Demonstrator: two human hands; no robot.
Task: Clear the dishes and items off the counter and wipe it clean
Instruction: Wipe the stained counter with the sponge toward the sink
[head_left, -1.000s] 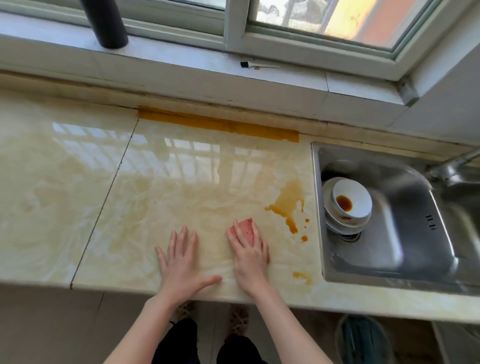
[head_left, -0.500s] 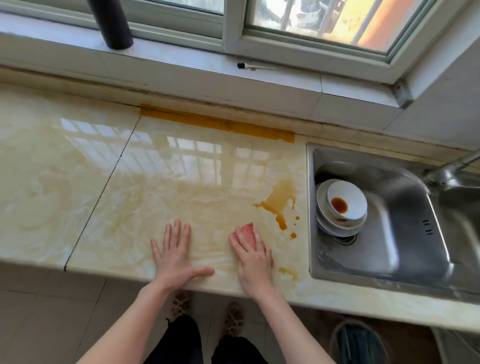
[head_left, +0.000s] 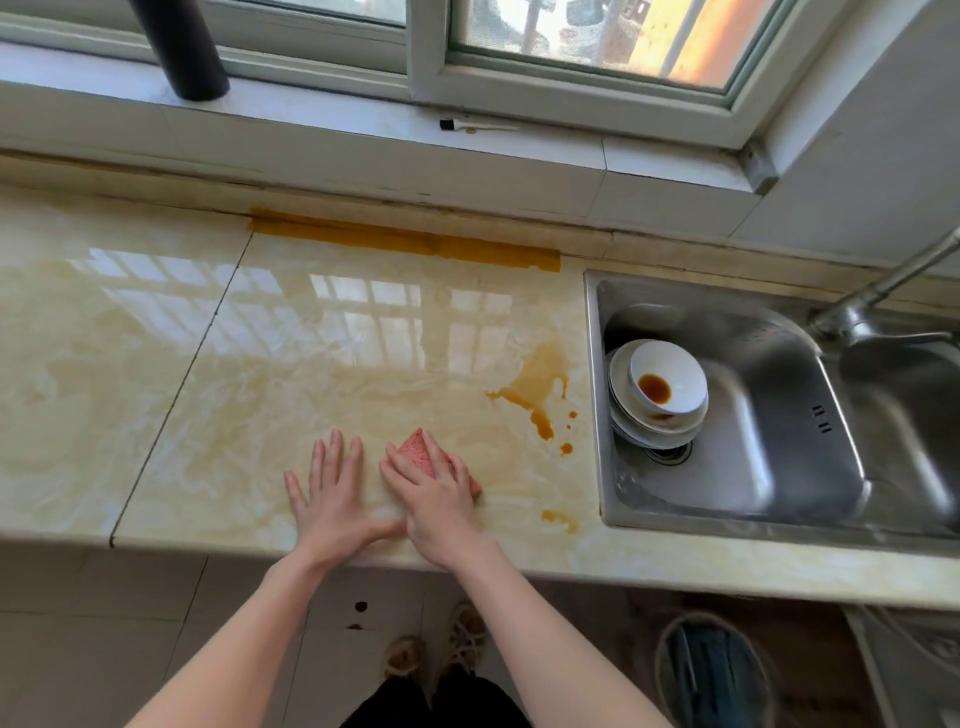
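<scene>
Counter (head_left: 311, 364), marbled stone, left of the sink (head_left: 779, 441): no dishes on it, not yet clean.

- Pink sponge (head_left: 415, 452): one, left of sink near the counter's front edge. It lies under the right hand (head_left: 436, 499), whose fingers are laid flat to press it for wiping.
- Left hand (head_left: 332, 499): spread flat, farther left of sink, likely bracing.
- Brown spill (head_left: 535, 384): one pool and several drips, just left of sink.
- Inside sink: one bowl (head_left: 670, 384) on stacked plates (head_left: 649, 431), plate count unclear.

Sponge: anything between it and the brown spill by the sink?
Nothing visible. The sponge, pressed under the right hand, has only bare counter between it and the brown spill to its upper right. The left hand rests flat on the sponge's other side; the stacked dishes sit in the sink, off the path.
</scene>
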